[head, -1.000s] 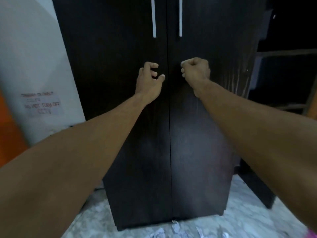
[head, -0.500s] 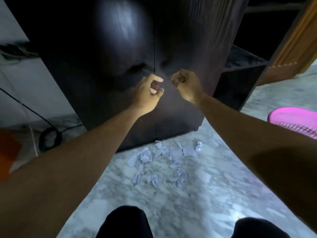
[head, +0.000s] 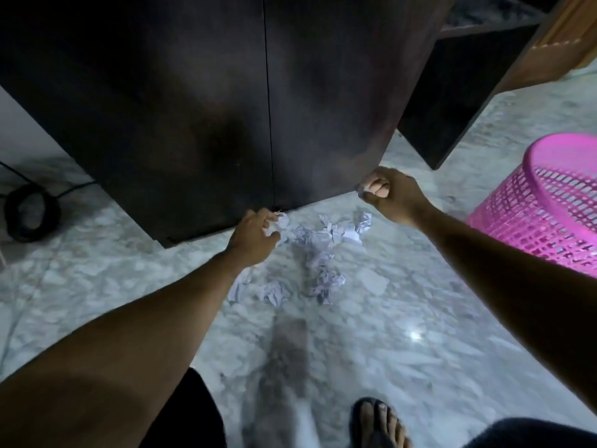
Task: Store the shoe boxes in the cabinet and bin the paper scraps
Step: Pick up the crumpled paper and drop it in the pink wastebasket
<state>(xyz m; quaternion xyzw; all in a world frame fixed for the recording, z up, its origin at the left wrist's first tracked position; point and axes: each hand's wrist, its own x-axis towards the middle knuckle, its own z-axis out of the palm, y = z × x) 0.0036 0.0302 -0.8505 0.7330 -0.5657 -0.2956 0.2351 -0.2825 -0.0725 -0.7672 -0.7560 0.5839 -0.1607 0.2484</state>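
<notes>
Crumpled white paper scraps (head: 318, 236) lie scattered on the marble floor in front of the dark cabinet (head: 200, 101), whose two doors are closed. My left hand (head: 255, 237) is down at the left end of the pile, fingers and thumb curled around one scrap (head: 283, 221) next to the cabinet's base. My right hand (head: 392, 195) is a closed fist just above the floor by the cabinet's right corner; I cannot tell whether it holds anything. A pink mesh bin (head: 549, 202) stands at the right. No shoe boxes are in view.
A dark open shelf unit (head: 452, 92) stands right of the cabinet, with a wooden door frame (head: 562, 43) beyond. A coiled black cable (head: 30, 211) lies on the floor at the left. My sandalled foot (head: 378, 421) is at the bottom.
Both hands have dropped from the cabinet doors to floor level as I bent down. The left hand has reached the scraps and closed around one; the right fist moved right toward the bin.
</notes>
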